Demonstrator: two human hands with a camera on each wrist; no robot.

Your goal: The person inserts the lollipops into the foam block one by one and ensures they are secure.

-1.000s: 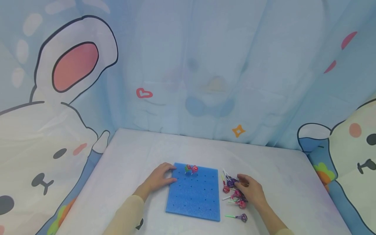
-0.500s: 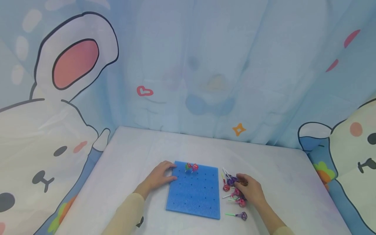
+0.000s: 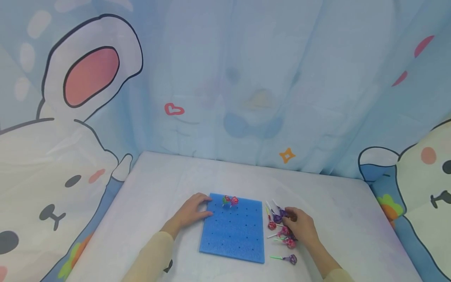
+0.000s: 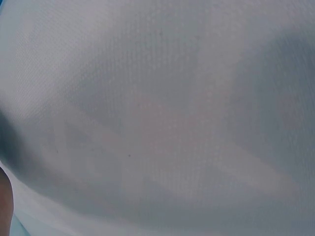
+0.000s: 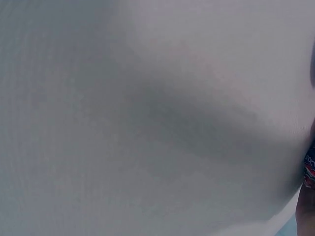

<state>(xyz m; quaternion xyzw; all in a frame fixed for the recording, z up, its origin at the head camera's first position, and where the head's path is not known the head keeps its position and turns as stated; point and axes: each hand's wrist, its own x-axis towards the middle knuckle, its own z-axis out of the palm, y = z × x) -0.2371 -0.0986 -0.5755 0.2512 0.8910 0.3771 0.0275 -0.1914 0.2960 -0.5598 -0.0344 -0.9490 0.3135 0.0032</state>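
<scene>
At the left edge of a blue foam board (image 3: pixel 232 231) dotted with small holes, my left hand (image 3: pixel 191 210) rests, thumb and fingers spread apart and touching the edge. Two lollipops, one green and red (image 3: pixel 226 200), one pink (image 3: pixel 234 201), stand upright in the board's far part. Right of the board, my right hand (image 3: pixel 302 226) pinches a purple lollipop (image 3: pixel 282 212) by its wrapped head, its white stick pointing up and away. A bit of dark wrapper (image 5: pixel 309 167) shows beside a finger in the right wrist view. The left wrist view holds mostly white cloth.
Several lollipops lie around the right hand, among them a red one (image 3: pixel 271 225), pink ones (image 3: pixel 290 243) and a purple one with a green stick (image 3: pixel 292 259) nearer the front. A white cloth (image 3: pixel 338 211) covers the table, and a printed curtain (image 3: pixel 197 78) hangs behind.
The purple lollipop in my right hand has shifted slightly right, its white stick now apart from the neighbouring one. My left hand and the board stay put.
</scene>
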